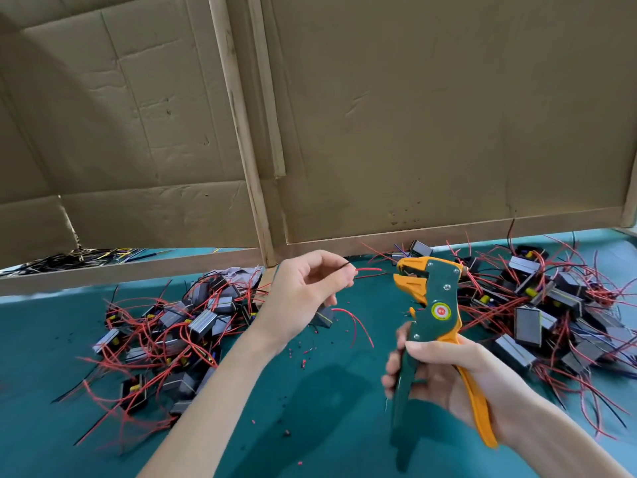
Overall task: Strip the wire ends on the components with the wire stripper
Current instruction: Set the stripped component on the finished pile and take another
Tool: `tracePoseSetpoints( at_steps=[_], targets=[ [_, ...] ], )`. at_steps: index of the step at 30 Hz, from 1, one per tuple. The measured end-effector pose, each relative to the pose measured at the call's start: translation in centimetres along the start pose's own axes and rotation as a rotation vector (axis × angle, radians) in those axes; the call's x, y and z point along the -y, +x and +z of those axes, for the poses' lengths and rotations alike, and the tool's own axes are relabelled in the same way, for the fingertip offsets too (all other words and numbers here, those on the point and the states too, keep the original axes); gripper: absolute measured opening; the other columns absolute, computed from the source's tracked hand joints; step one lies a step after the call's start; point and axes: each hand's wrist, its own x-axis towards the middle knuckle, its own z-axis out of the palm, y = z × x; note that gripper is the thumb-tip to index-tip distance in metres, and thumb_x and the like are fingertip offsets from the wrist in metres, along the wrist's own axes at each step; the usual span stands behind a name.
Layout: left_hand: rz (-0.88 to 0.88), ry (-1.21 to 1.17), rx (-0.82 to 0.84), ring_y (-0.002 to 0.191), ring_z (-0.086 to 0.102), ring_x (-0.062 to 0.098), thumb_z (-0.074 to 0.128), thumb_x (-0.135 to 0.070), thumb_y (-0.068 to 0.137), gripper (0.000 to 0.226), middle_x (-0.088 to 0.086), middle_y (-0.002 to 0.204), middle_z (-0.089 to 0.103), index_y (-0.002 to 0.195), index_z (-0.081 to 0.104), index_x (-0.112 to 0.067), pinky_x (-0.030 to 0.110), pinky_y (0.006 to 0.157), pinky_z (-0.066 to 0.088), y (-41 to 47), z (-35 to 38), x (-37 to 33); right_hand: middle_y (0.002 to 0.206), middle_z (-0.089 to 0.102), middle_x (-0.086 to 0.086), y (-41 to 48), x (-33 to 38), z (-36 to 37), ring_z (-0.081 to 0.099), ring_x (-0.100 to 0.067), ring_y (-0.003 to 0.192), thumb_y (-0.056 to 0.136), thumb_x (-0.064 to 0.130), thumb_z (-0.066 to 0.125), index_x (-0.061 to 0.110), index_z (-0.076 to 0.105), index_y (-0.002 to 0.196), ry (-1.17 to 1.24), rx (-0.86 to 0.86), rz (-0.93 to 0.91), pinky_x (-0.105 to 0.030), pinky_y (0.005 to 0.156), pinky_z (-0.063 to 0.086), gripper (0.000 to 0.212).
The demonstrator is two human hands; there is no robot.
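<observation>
My right hand (444, 374) grips the handles of a green and orange wire stripper (436, 305), whose jaws point up and left, a short way right of a red wire end (368, 269). My left hand (303, 298) pinches that red wire and a thin black one between thumb and fingers. A small dark component (324, 319) hangs below the left hand, partly hidden by it, with another red wire (358, 326) curling off it.
Piles of dark components with red wires lie on the teal mat (337, 401), one at the left (172, 339) and one at the right (551, 312). Bits of stripped insulation (303, 357) dot the mat. A cardboard wall (413, 115) stands behind.
</observation>
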Motion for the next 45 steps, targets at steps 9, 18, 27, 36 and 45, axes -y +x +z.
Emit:
tracePoseSetpoints(
  at_steps=[9,18,27,36,45],
  targets=[
    [0.042,0.032,0.031,0.048,0.043,0.001,0.07,-0.01,0.085,0.012,-0.015,0.054,0.057,0.074,0.07,-0.016,0.01,0.051,0.036,-0.6,0.5,-1.4,0.086,0.064,-0.032,-0.7,-0.3,1.2,0.065,-0.052,0.09,0.068,0.01,0.087,0.006,0.067,0.087,-0.066,0.12,-0.003,-0.059,0.082,0.051,0.028],
    [-0.025,0.003,0.085,0.049,0.033,0.009,0.069,-0.012,0.086,0.013,-0.01,0.054,0.049,0.073,0.069,-0.016,0.015,0.047,0.031,-0.8,0.8,-1.7,0.1,0.065,-0.036,-0.9,-0.1,1.4,0.067,-0.047,0.091,0.071,0.015,0.086,0.01,0.068,0.088,-0.16,0.145,-0.042,-0.049,0.08,0.053,0.025],
    [-0.117,-0.014,0.175,0.048,0.032,0.009,0.069,-0.011,0.084,0.016,-0.008,0.052,0.048,0.07,0.071,-0.018,0.017,0.049,0.032,-0.6,-0.1,-1.8,0.075,0.063,-0.025,-1.1,-0.1,1.7,0.064,-0.04,0.074,0.074,0.022,0.084,0.009,0.064,0.084,-0.238,0.131,-0.043,-0.048,0.075,0.052,0.026],
    [-0.129,0.027,0.274,0.052,0.038,0.009,0.072,-0.021,0.082,0.006,-0.006,0.061,0.05,0.077,0.068,-0.021,0.017,0.054,0.037,-0.5,-1.3,-1.6,0.046,0.048,-0.017,-1.4,-0.9,3.5,0.051,-0.027,0.038,0.064,0.028,0.082,0.011,0.058,0.061,-0.251,0.001,-0.042,-0.033,0.046,0.046,0.03],
    [-0.135,-0.158,0.262,0.057,0.042,0.008,0.052,-0.027,0.088,0.018,-0.01,0.07,0.061,0.084,0.056,-0.01,0.02,0.064,0.044,-0.2,-0.6,-0.2,0.061,0.053,-0.024,-1.1,-0.3,2.7,0.059,-0.037,0.057,0.062,0.025,0.088,0.008,0.06,0.068,-0.146,0.037,-0.097,-0.043,0.059,0.052,0.034]
  ],
)
